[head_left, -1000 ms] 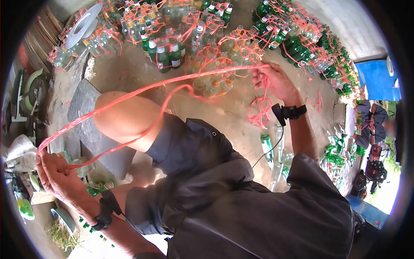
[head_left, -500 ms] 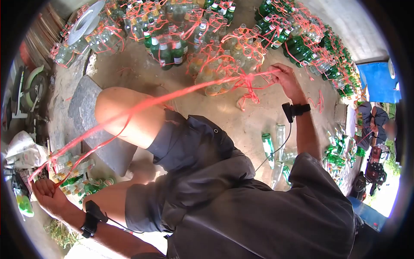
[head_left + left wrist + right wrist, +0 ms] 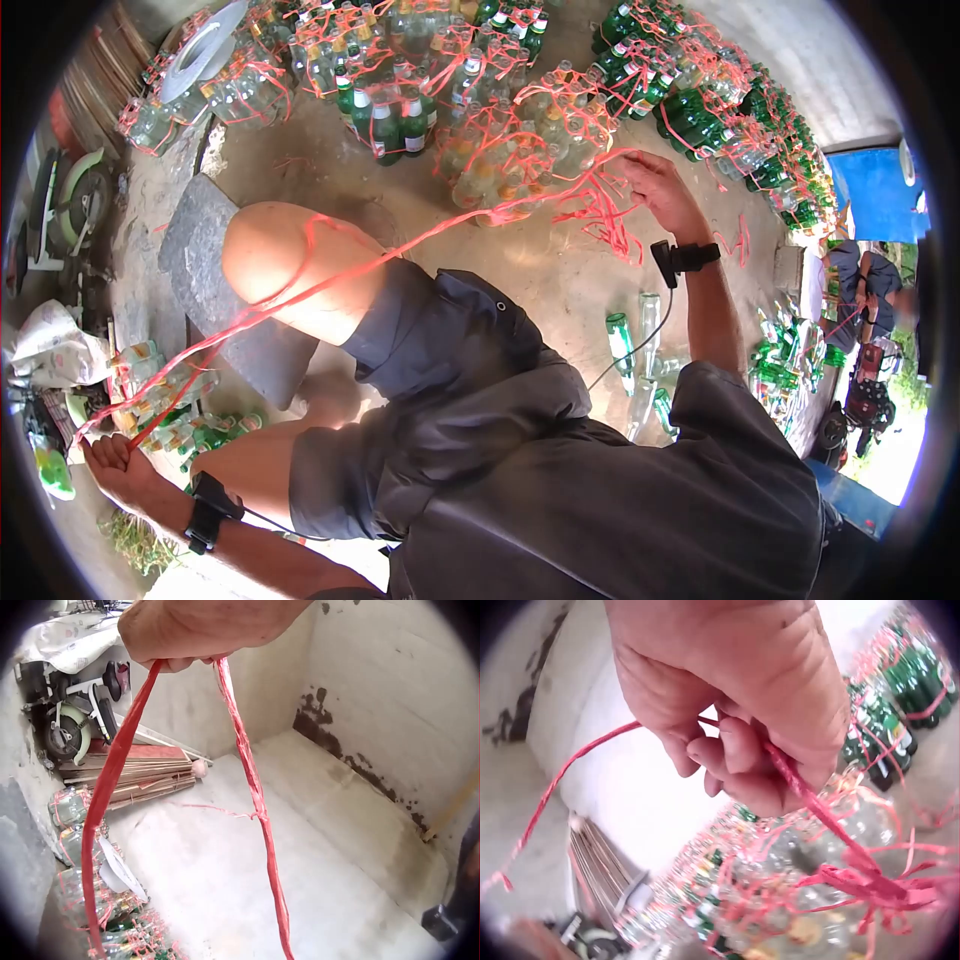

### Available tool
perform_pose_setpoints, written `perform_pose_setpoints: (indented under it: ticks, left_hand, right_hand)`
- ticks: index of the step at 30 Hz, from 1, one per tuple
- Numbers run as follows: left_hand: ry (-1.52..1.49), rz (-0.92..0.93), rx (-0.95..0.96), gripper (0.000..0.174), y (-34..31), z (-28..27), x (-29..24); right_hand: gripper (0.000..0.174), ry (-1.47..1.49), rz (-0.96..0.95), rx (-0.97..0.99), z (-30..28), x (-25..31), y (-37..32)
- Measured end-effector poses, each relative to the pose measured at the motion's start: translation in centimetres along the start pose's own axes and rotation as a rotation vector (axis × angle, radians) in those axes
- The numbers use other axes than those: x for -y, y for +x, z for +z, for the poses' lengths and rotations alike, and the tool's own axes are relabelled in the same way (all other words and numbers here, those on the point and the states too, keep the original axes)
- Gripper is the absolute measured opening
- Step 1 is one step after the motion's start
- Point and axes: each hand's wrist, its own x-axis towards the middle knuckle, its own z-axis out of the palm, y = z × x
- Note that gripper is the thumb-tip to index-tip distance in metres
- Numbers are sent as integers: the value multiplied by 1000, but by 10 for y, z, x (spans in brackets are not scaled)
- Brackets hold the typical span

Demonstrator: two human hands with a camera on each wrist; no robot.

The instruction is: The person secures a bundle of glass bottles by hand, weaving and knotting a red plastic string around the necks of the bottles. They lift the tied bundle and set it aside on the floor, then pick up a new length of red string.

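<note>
A long red plastic twine (image 3: 400,246) stretches across the person's bent knee from one hand to the other. Far out at the lower left, the left hand (image 3: 118,470) grips it with curled fingers; in the left wrist view two strands of twine (image 3: 252,776) hang from under that hand. At the upper right the right hand (image 3: 655,188) holds the other end, its curled fingers (image 3: 739,746) pinching the strand. A knotted, frayed bunch of twine (image 3: 881,889) dangles just beyond this hand, close over a bundle of clear bottles (image 3: 490,175).
Tied bundles of green bottles (image 3: 385,125) and clear ones crowd the floor ahead. Loose bottles (image 3: 620,345) lie by the right side, with more at the left. A grey stone slab (image 3: 240,345) sits beside the knee. Another person (image 3: 875,290) is at the far right.
The hands have spread apart, the left going down and outward, the right slightly outward. The twine's wide loop has drawn into a lower, narrower line, and its tangled bunch has swung near the right hand.
</note>
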Motion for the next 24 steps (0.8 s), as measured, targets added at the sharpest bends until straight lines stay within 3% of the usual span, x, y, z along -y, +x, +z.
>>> perform_pose_setpoints:
  ticks: [1, 3, 4, 5, 7, 9, 12, 13, 14, 15, 17, 19, 21, 23, 24]
  left_hand:
    - [-4, 2, -3, 43, 8, -8, 3]
    - [-114, -71, 231, 30, 17, -20, 7]
    - [-94, -51, 188, 16, 13, -17, 10]
    - [-96, -52, 189, 16, 9, -14, 13]
    - [-179, -147, 399, 17, -1, -9, 21]
    - [-152, -138, 370, 17, -27, 9, 27]
    - [-154, -224, 638, 21, -69, 37, 38]
    - [-164, -219, 633, 21, -86, 50, 43]
    - [-71, -221, 592, 22, -111, 66, 44]
    - [27, -226, 555, 23, -136, 84, 45]
    - [224, -153, 587, 24, -186, 116, 50]
    - [277, -186, 681, 22, -208, 127, 64]
    - [324, -95, 966, 23, -231, 143, 77]
    - [311, -131, 1131, 25, -257, 156, 88]
    - [228, -110, 1234, 27, -267, 162, 104]
  right_hand:
    - [23, -198, 11, -36, 11, 15, 0]
    - [23, -168, -39, 31, 19, 41, -2]
    - [24, -137, -84, 84, 21, 46, -5]
    - [24, -137, -85, 82, 26, 47, -7]
    - [27, -478, -65, 1, 37, 55, -5]
    - [27, -424, -67, 28, 42, 72, -6]
    - [27, -425, -97, 51, 53, 71, -15]
    - [28, -488, -145, 68, 58, 73, -12]
    - [30, -365, -6, 110, 64, 84, -16]
    - [30, -361, -1, 112, 69, 79, -14]
    - [28, -713, -374, 130, 80, 70, -4]
    - [26, -681, -359, 228, 103, 88, -11]
    - [25, -639, -331, 323, 131, 107, -25]
    - [24, -689, -311, 388, 157, 120, -34]
    - [22, -650, -381, 483, 163, 118, -30]
